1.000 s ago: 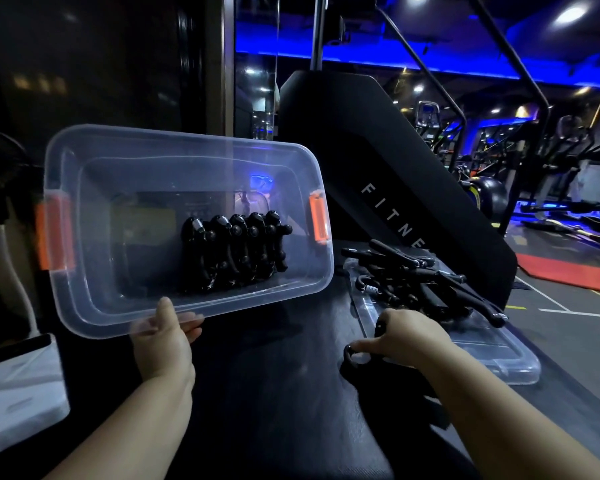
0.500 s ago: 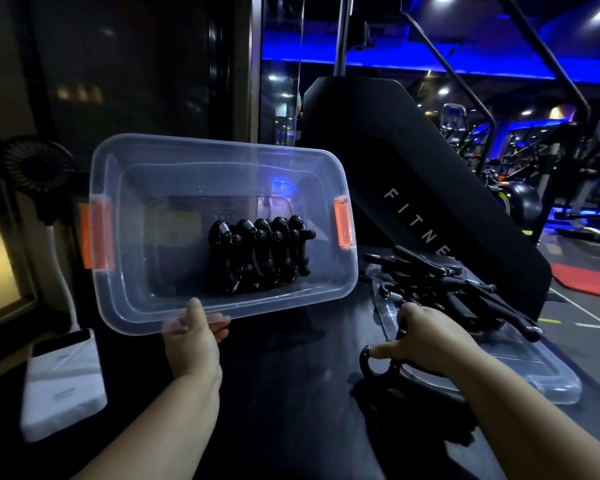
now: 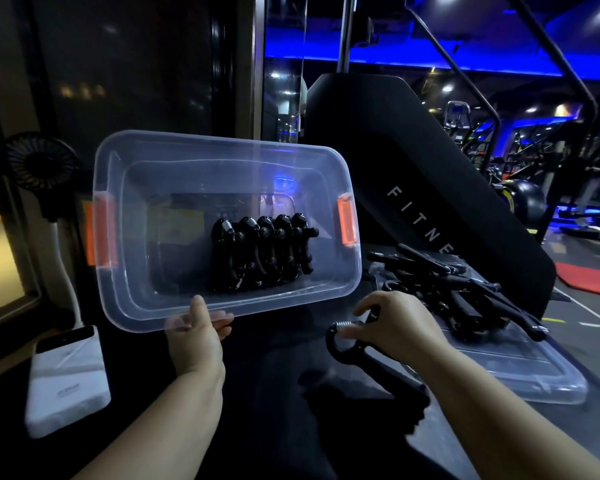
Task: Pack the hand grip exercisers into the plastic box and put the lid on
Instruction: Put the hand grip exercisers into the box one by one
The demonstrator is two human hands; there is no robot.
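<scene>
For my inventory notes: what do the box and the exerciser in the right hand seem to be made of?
The box: clear glossy plastic; the room shows through its walls. Its latches: opaque orange plastic, it seems. The exerciser: black, probably moulded plastic, with faint highlights; the coil spring at its top looks like bright metal.

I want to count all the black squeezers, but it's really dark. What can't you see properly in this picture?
Head view only:
Loose exercisers piled on the lid: black, overlapping, dim; number unclear.
Exerciser in the right hand: its handles are covered by the hand and lost in the dark.
Row of exercisers in the plastic box: they overlap, so any behind are hidden.
Left hand fingers: blurred behind the box's rim.
</scene>
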